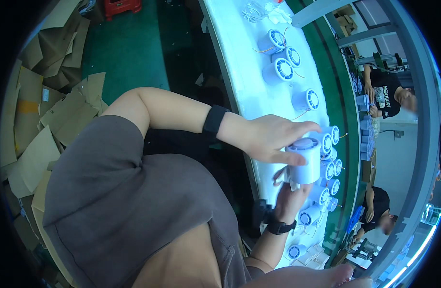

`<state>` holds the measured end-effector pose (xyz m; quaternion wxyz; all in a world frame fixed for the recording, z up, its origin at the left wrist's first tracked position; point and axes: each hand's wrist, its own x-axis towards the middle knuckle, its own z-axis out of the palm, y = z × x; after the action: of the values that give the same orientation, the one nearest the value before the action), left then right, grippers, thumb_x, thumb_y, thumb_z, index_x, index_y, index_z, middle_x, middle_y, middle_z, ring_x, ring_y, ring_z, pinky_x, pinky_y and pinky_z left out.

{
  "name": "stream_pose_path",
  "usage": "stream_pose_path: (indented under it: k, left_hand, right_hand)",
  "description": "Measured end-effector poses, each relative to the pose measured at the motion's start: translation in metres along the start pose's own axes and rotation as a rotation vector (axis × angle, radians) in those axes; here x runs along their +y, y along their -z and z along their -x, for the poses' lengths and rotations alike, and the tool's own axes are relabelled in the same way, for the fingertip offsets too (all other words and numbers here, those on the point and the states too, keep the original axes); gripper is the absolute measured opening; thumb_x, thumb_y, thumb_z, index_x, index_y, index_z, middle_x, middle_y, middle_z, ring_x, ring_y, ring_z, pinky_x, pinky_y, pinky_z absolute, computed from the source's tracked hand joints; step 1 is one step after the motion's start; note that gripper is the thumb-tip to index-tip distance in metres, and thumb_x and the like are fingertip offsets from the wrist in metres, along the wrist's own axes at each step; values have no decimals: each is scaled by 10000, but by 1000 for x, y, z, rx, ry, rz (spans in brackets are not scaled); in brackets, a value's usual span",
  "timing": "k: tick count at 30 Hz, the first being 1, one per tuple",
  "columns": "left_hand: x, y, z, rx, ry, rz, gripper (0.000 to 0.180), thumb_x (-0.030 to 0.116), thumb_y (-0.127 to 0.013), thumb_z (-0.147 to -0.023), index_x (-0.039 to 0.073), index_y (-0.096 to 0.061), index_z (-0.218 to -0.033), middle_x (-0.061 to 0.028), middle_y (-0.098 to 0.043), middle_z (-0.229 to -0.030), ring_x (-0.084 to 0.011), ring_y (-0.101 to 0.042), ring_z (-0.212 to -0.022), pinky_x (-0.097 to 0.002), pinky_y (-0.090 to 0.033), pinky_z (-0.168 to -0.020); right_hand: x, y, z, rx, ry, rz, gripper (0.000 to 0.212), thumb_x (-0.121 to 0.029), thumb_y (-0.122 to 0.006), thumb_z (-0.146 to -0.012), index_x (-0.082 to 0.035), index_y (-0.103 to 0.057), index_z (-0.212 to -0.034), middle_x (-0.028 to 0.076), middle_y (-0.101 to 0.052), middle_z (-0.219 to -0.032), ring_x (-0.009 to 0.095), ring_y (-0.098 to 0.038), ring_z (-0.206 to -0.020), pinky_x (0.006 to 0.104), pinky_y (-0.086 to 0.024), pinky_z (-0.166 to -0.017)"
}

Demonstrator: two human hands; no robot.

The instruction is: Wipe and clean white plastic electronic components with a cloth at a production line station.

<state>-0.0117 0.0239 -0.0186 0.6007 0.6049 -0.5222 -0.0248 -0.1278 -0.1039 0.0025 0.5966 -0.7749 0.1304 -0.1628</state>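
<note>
A white cylindrical unit with a round slotted end is held upright above the table between my two hands. My left hand curls over its top, thumb and fingers closed around the upper side. Below it, my right hand grips the lower part, its fingers partly hidden behind the cylinder. A small crumpled white piece shows by the right fingers; I cannot tell whether it is cloth or paper. Several matching white cylinders stand close beyond my hands, some with thin wires coming out.
On the long white table, more cylinders are spread toward the far end, near a clear plastic bag. Flattened cardboard is piled on the left. A grey metal frame rises at right, with two people working behind it.
</note>
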Motion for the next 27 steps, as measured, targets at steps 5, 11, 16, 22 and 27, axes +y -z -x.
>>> stream_pose_path:
  k: [5,11,16,22,27]
  left_hand:
    - [8,5,-8,-301,722,617,560,502,-404,-777,-17,-402,-989,-158,-514,-793,-312,-522,-672,-311,-407,-593]
    - [4,-10,-9,165,-36,18,582,532,-443,-741,3,-429,-982,-158,-533,-800,-281,-549,-658,-299,-426,-539]
    - [23,20,-53,115,-331,-591,612,597,-427,-705,36,-467,-947,-151,-544,-834,-266,-557,-705,-308,-444,-536]
    - [-28,49,-166,-228,7,-925,613,549,-471,-690,12,-479,-985,-169,-545,-898,-306,-544,-802,-358,-443,-666]
    - [-85,52,-191,-816,214,-1217,637,497,-512,-677,-6,-437,-1061,-183,-533,-959,-304,-526,-866,-358,-423,-725]
  right_hand:
    - [1,-14,-10,31,56,11,143,-82,-397,-801,23,-458,-876,113,-533,-664,163,-510,-490,235,-409,-461]
    - [0,-22,4,-105,-49,-391,156,-97,-394,-803,28,-447,-881,97,-494,-598,141,-455,-417,201,-371,-410]
    - [-1,8,-1,-454,-219,-1066,199,-151,-401,-818,30,-447,-885,30,-394,-506,92,-321,-357,186,-278,-378]
    - [36,37,-7,-234,-4,-846,220,-175,-390,-836,31,-442,-892,29,-375,-508,88,-279,-367,209,-232,-390]
    - [50,37,0,-104,-7,-901,236,-189,-391,-840,36,-443,-887,50,-387,-533,96,-292,-402,230,-231,-410]
